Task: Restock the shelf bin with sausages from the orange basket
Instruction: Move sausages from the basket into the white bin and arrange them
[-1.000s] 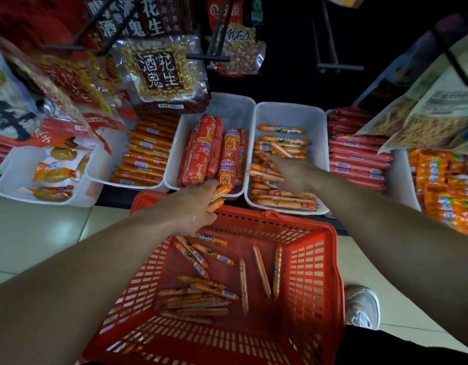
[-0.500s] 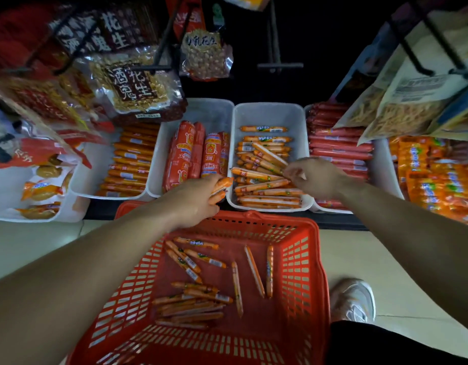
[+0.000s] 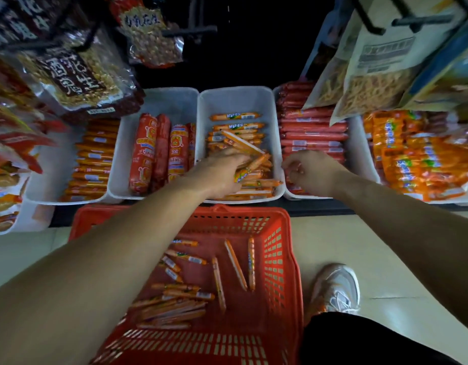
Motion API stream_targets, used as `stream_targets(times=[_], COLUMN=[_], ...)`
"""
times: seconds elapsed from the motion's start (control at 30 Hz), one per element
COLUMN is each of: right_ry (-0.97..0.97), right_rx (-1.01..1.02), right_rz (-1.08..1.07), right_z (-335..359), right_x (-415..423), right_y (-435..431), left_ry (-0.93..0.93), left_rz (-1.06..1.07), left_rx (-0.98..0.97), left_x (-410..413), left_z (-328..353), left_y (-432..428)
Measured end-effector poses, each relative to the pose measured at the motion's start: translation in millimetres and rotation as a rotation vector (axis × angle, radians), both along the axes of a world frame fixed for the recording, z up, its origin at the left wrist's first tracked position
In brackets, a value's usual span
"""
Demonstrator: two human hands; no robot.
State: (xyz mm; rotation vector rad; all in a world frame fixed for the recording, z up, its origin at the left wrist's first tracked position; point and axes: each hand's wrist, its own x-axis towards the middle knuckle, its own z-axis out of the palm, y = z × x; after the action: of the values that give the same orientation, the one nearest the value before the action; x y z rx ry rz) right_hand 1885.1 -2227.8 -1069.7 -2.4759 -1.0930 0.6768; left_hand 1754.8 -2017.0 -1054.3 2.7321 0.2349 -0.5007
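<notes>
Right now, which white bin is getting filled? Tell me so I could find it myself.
Find the orange basket on the floor; white bins line the shelf beyond it. The shelf bin is straight past the basket's far rim, with the left hand in it. It holds skinny orange sausages; both neighbours hold thicker red sausages.
</notes>
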Motion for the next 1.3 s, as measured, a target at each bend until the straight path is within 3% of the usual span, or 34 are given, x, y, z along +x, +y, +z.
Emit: stream_targets(times=[0.13,0.3,0.43,0.67,0.77,0.87,0.93,1.0,1.07,1.2,1.3], right_ry=[-0.054,-0.062,-0.059,0.133,0.156,0.211,0.302,0.356,0.354,0.213,0.086], right_rx=[-0.101,-0.331,-0.358,-0.402,-0.470,-0.592,-0.625,-0.533,-0.484,-0.448,-0.411], right_rz=[0.113,0.306,0.400,0.442,0.363,0.153,-0.080,-0.366,-0.503,-0.488,-0.308], right_z=[27.1,72.7,97.8,35.9,-12.4,-67.2,-95.3,-126.0,-152.9,-171.9,-180.0], right_x=[-13.8,-48.0,-95.1,-203.1,-235.2,-255.6,-264.6,-271.6,-279.6,-292.2,-300.1], right_y=[7.5,18.7,29.9,21.1,19.3,24.8,29.5,33.7,40.9,57.0,62.0], left_ry=[-0.070,0.061,0.173,0.346,0.415,0.442,0.426,0.438,0.432,0.362,0.402], left_rz=[0.089,0.155,0.212,0.372,0.389,0.418,0.404,0.388,0.358,0.246,0.127], left_rx=[0.044,0.074,0.031,-0.131,-0.140,-0.120,-0.091,-0.048,0.004,0.064,0.137], left_x=[-62.7,-145.4,-205.0,-295.4,-319.1,-321.1,-312.0,-301.7,-292.7,-269.9,-246.6], left_z=[24.5,62.6,64.8,2.1,-39.0,-71.2,-91.0,-111.5,-130.4,-157.1,-171.0], left_y=[17.4,15.8,7.4,-7.8,-8.4,-1.3,8.6,19.0,30.4,52.8,66.8])
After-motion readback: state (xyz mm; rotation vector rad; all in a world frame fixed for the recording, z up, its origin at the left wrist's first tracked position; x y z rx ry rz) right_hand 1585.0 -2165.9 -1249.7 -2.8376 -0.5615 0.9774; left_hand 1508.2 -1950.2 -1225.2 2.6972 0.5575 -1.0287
